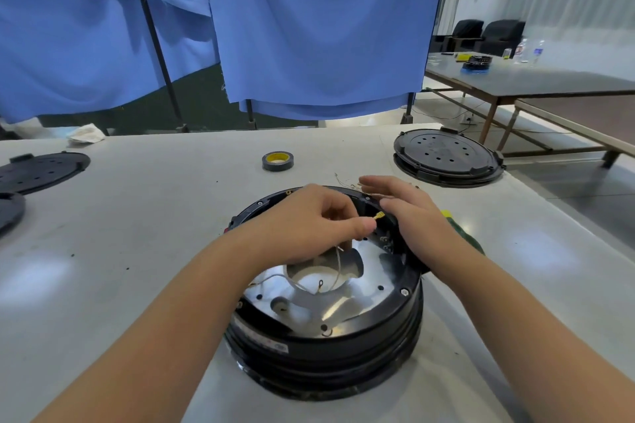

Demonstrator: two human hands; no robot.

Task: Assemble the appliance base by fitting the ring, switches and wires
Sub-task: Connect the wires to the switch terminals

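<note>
appliance base, a round black housing with a shiny metal plate set inside its open top, sits on the pale table right in front of the person, near the table's front edge. the plate has a large round opening at its middle, and thin pale wires loop down through that opening; one ends in a small ring terminal.

the left hand hovers over the far half of the base with its fingers curled, thumb and forefinger pinching a wire whose yellow-sleeved connector sticks out just past the thumb tip. the right hand rests on the base's far right rim with its fingers fairly straight and reaching away from the person; the connector sits just beside its knuckles. whether the right hand touches the loose wire strands lying on the table past its fingertips cannot be told. small metal switch terminals show inside the housing wall beneath the right hand.

a roll of dark tape with a yellow core lies on the table beyond the base. a black perforated cover lies at the far right of the table, and another black cover at the far left. a green and yellow object peeks out behind the right forearm. blue cloth hangs behind the table.
</note>
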